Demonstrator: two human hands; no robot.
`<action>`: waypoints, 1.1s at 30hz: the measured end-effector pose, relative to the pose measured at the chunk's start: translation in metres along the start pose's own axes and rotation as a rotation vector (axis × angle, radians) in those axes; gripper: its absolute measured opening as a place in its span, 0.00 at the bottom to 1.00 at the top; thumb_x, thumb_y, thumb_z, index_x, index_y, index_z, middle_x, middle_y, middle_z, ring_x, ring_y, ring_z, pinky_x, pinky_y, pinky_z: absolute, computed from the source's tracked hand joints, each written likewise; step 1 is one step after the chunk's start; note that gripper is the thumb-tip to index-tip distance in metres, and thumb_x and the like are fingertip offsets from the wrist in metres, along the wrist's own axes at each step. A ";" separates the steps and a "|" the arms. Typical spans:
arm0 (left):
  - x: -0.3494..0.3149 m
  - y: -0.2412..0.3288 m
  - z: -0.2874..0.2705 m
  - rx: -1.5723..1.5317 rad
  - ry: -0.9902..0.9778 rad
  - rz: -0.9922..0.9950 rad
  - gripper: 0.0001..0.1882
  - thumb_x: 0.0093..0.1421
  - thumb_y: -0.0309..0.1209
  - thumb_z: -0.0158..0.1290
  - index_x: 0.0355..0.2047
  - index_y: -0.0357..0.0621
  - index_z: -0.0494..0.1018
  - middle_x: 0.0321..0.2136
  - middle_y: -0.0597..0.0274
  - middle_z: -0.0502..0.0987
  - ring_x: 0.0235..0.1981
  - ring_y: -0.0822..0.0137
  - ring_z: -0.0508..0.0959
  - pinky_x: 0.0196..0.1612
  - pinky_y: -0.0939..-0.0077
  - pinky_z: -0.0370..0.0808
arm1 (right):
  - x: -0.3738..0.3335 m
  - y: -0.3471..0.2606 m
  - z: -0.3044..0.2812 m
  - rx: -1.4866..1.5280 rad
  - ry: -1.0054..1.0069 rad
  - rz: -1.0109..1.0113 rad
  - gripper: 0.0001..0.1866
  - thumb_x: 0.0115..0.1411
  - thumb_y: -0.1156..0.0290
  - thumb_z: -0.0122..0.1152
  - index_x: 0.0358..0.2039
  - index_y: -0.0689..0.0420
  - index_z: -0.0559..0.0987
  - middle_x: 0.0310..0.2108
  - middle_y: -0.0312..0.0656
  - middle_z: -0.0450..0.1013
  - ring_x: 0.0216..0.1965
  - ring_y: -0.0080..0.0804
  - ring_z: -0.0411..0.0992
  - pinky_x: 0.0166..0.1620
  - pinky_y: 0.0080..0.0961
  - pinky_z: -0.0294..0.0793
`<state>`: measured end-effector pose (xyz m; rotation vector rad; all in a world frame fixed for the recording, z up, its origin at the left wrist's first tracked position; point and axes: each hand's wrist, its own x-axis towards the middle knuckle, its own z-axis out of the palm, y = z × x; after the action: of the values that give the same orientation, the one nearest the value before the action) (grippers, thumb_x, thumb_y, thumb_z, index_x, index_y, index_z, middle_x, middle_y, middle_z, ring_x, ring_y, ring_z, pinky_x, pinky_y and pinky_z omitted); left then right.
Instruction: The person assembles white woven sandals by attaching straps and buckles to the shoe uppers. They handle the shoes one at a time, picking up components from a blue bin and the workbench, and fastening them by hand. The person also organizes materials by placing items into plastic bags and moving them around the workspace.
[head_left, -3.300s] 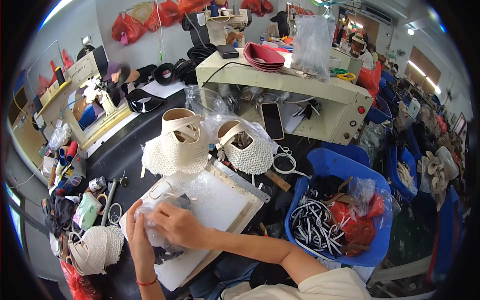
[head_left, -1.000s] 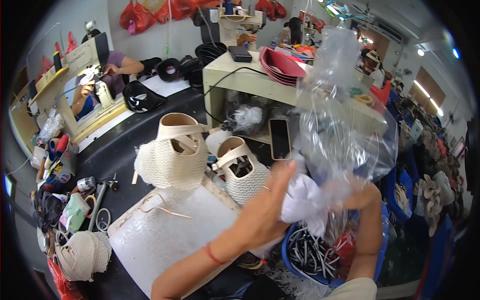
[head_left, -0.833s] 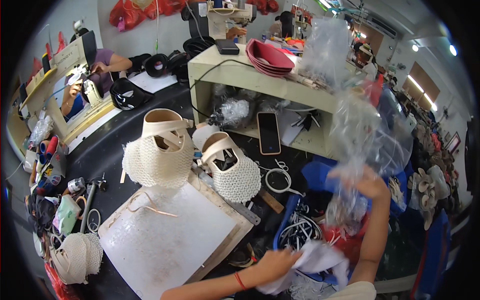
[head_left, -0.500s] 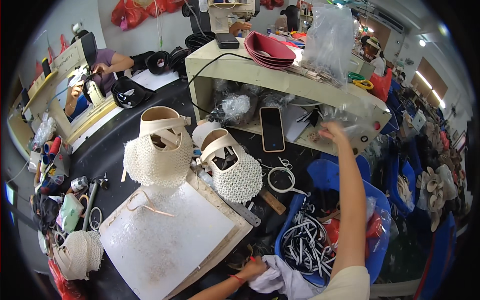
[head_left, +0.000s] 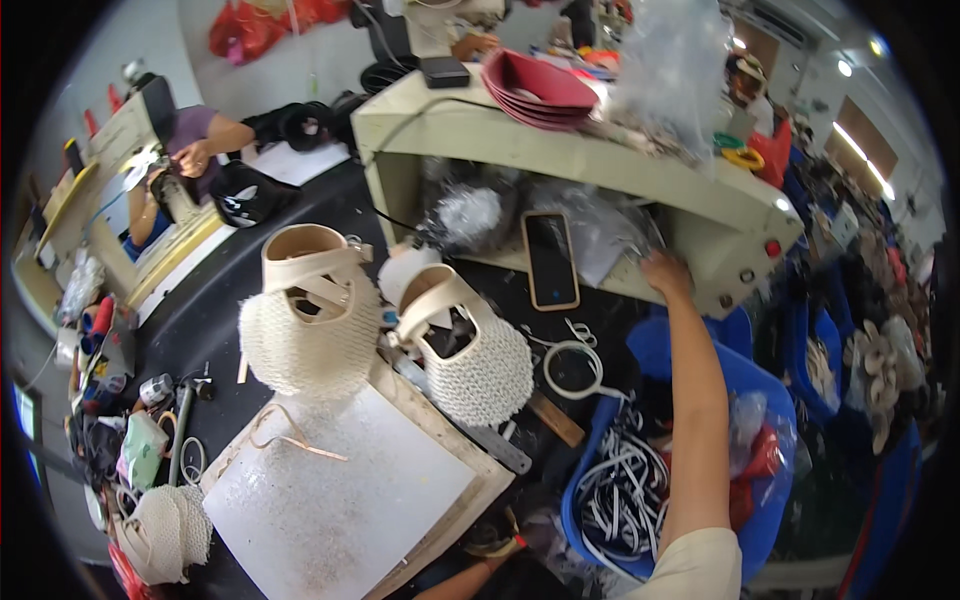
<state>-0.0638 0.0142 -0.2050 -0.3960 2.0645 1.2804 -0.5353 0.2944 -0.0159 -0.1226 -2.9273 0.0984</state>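
Right hand [head_left: 667, 275] at the mouth of the shelf [head_left: 690, 188], beside clear plastic [head_left: 597, 220]; its grip can't be told.
Plastic sits inside, behind the phone [head_left: 551, 262]: likely light, limp, slippery; best pinched by a bunched fold. Left hand [head_left: 541, 533] low, blurred, unreadable.

the cream woven pieces [head_left: 485, 375] look rough and matt, like knotted cord, while their straps [head_left: 438, 299] are smooth, with a leather-like look. the white sheet [head_left: 330, 490] is smooth but speckled and scuffed; the board [head_left: 475, 500] below it shows a dull, worn edge. the ruler [head_left: 505, 452] seems to be of dull metal, and the bar [head_left: 556, 418] near it of plain wood. the phone [head_left: 551, 260] has a glossy screen. the wrinkled film [head_left: 590, 212] is clear, shiny plastic. the tub [head_left: 745, 385] is of smooth blue plastic.
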 end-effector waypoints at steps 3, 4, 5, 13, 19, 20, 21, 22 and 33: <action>0.002 -0.005 -0.003 0.024 0.012 0.050 0.27 0.51 0.37 0.53 0.47 0.31 0.67 0.43 0.43 0.73 0.47 0.54 0.73 0.51 0.66 0.67 | -0.049 -0.015 -0.018 0.144 0.356 -0.189 0.23 0.58 0.60 0.51 0.52 0.56 0.68 0.45 0.58 0.69 0.45 0.57 0.68 0.48 0.45 0.68; 0.005 -0.014 -0.010 -0.006 0.048 0.021 0.27 0.51 0.37 0.54 0.48 0.31 0.67 0.44 0.44 0.73 0.47 0.54 0.73 0.51 0.66 0.67 | -0.094 -0.075 -0.059 0.171 0.126 -0.173 0.23 0.58 0.60 0.51 0.51 0.58 0.68 0.40 0.59 0.71 0.42 0.55 0.71 0.44 0.44 0.70; 0.008 -0.016 -0.012 -0.022 0.043 0.029 0.27 0.51 0.37 0.54 0.48 0.31 0.66 0.44 0.44 0.73 0.47 0.55 0.73 0.51 0.67 0.67 | -0.129 -0.074 -0.073 0.193 0.200 -0.246 0.20 0.58 0.59 0.52 0.45 0.60 0.72 0.33 0.57 0.73 0.37 0.53 0.73 0.40 0.42 0.71; 0.016 -0.018 -0.017 0.031 -0.030 0.230 0.30 0.51 0.38 0.58 0.50 0.32 0.65 0.46 0.47 0.72 0.48 0.57 0.72 0.52 0.69 0.66 | -0.357 0.212 -0.040 0.095 -0.226 0.461 0.23 0.53 0.53 0.56 0.28 0.65 0.76 0.27 0.56 0.74 0.32 0.51 0.74 0.36 0.40 0.73; -0.039 0.040 -0.053 -0.028 -0.332 0.274 0.24 0.57 0.35 0.53 0.50 0.30 0.65 0.46 0.44 0.72 0.47 0.58 0.73 0.50 0.69 0.69 | -0.437 0.208 0.010 -0.240 0.019 0.858 0.36 0.47 0.53 0.64 0.52 0.61 0.65 0.54 0.60 0.59 0.55 0.58 0.58 0.55 0.47 0.60; -0.046 0.046 -0.058 -0.042 -0.343 0.298 0.23 0.58 0.34 0.52 0.49 0.30 0.66 0.45 0.42 0.72 0.47 0.58 0.73 0.49 0.68 0.70 | -0.441 0.215 0.016 -0.292 0.234 0.867 0.39 0.47 0.54 0.65 0.55 0.60 0.62 0.57 0.60 0.56 0.58 0.58 0.55 0.57 0.48 0.57; -0.057 0.052 -0.067 -0.033 -0.304 0.325 0.22 0.58 0.33 0.52 0.49 0.30 0.65 0.45 0.42 0.72 0.47 0.57 0.73 0.49 0.68 0.71 | -0.431 0.221 0.007 -0.159 0.275 0.938 0.49 0.44 0.54 0.68 0.60 0.58 0.51 0.61 0.59 0.46 0.61 0.56 0.48 0.58 0.49 0.53; -0.067 0.060 -0.074 -0.020 -0.275 0.351 0.22 0.58 0.33 0.52 0.49 0.29 0.65 0.45 0.42 0.72 0.47 0.57 0.74 0.49 0.69 0.71 | -0.423 0.224 0.002 -0.130 0.324 0.981 0.50 0.44 0.54 0.68 0.61 0.58 0.50 0.61 0.59 0.47 0.61 0.56 0.49 0.57 0.50 0.54; -0.123 0.084 -0.095 -0.185 -0.209 0.253 0.20 0.60 0.27 0.50 0.51 0.32 0.64 0.46 0.50 0.72 0.49 0.64 0.72 0.52 0.75 0.68 | -0.351 0.271 0.008 0.557 0.540 0.813 0.17 0.50 0.62 0.63 0.35 0.63 0.78 0.31 0.47 0.77 0.35 0.39 0.75 0.41 0.31 0.69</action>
<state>-0.0574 -0.0401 -0.0373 -0.0770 1.8692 1.5976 -0.1741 0.5322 -0.1166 -1.0374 -2.0524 0.8327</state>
